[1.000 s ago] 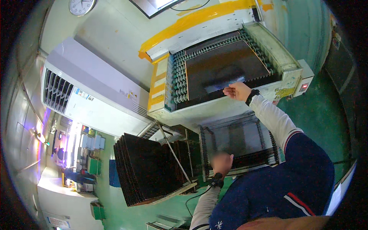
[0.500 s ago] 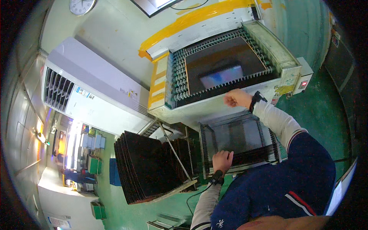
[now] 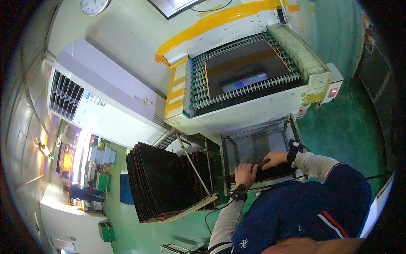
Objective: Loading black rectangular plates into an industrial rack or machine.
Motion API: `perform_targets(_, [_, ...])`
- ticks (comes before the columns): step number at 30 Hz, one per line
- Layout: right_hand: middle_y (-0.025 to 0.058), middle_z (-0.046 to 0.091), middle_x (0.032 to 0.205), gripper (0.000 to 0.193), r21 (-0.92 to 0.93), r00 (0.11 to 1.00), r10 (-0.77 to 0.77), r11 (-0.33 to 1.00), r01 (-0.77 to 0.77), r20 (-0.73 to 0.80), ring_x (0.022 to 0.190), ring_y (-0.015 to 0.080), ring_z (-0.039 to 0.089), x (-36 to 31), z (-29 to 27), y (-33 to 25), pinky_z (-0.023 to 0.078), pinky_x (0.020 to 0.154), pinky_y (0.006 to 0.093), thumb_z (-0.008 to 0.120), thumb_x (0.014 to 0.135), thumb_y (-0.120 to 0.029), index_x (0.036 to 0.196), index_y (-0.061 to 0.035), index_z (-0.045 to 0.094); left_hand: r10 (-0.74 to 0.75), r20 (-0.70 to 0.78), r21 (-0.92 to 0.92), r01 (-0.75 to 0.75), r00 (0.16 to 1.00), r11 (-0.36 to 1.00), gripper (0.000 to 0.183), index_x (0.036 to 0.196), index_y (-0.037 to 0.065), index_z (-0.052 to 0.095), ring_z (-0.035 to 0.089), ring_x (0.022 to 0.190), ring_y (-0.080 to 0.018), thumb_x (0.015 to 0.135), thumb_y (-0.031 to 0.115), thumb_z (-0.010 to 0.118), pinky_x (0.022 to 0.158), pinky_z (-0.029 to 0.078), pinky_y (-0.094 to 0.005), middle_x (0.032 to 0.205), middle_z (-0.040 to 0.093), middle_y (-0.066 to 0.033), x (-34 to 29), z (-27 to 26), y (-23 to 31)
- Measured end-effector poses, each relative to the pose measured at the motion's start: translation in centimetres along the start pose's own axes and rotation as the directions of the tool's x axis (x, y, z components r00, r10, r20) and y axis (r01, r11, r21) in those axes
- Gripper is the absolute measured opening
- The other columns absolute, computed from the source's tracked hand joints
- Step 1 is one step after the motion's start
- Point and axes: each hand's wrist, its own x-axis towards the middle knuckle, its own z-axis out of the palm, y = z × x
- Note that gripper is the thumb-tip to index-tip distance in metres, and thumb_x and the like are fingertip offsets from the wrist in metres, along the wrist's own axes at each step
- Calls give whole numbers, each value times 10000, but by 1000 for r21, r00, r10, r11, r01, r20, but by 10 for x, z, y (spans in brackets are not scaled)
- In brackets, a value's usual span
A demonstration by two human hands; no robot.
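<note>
My left hand (image 3: 245, 174) is closed over the upper edge of a thin dark panel (image 3: 277, 171) in the metal rack (image 3: 299, 131) in front of me. Close to its right, my right hand (image 3: 275, 159) has bent fingers gripping the same edge. Both hands wear dark wrist straps. How far the thumbs reach behind the panel is hidden. Beyond the rack, a large dark panel (image 3: 241, 65) with a copper-coloured edge lies flat on the rollers (image 3: 249, 91) of a conveyor machine (image 3: 249, 105).
On the left, a slanted rack holds several dark panels (image 3: 163, 182) on edge. A tall white air conditioner (image 3: 114, 101) stands behind it. A red-lit switch box (image 3: 333, 91) sits at the machine's right end. Far left, a person (image 3: 84, 192) stands near green bins (image 3: 102, 182).
My right hand has come down from the machine's front edge to the rack, beside my left hand. The left hand stays at nearly the same place. The panel on the rollers has barely shifted.
</note>
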Motion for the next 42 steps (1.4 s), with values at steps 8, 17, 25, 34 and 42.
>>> perform_targets(8, [107, 713, 888, 524, 40, 998, 50, 998, -49, -37, 752, 224, 640, -9, 9, -1, 494, 682, 371, 643, 891, -516, 1045, -19, 705, -22, 28, 24, 22, 999, 999, 281, 896, 94, 692, 608, 942, -339, 901, 369, 633, 845, 452, -496, 927, 682, -94, -6, 6, -2])
perform_targets(17, [197, 693, 964, 500, -159, 957, 54, 982, -103, -285, 899, 399, 646, -6, 28, 5, 492, 783, 477, 605, 890, -529, 1023, -60, 711, 25, -15, 25, -24, 1000, 999, 287, 996, 97, 690, 583, 1020, -345, 910, 362, 620, 967, 385, -499, 1008, 680, -105, -10, 2, 0])
perform_targets(25, [194, 686, 940, 503, -152, 960, -8, 988, -36, -279, 902, 403, 643, -14, 28, -3, 491, 771, 478, 605, 883, -539, 1005, -63, 711, -32, 96, 34, 29, 995, 999, 298, 961, 95, 684, 619, 969, -346, 922, 374, 587, 898, 428, -488, 974, 681, -113, -12, 7, -3])
perform_targets(34, [200, 701, 946, 449, -254, 951, 71, 955, -151, -300, 913, 408, 665, -7, 29, -2, 519, 781, 517, 584, 864, -497, 986, -84, 711, -13, 51, 0, 13, 999, 1000, 304, 913, 88, 681, 623, 936, -351, 921, 376, 585, 852, 445, -496, 922, 674, -110, -6, 7, -4])
perform_targets(42, [204, 684, 949, 462, -297, 963, 125, 935, -195, -240, 923, 419, 642, -7, 20, -14, 494, 791, 524, 587, 875, -503, 970, -61, 681, -21, 88, 26, 19, 996, 999, 311, 887, 82, 673, 626, 917, -351, 920, 377, 580, 824, 457, -507, 905, 672, -115, -3, 4, -5])
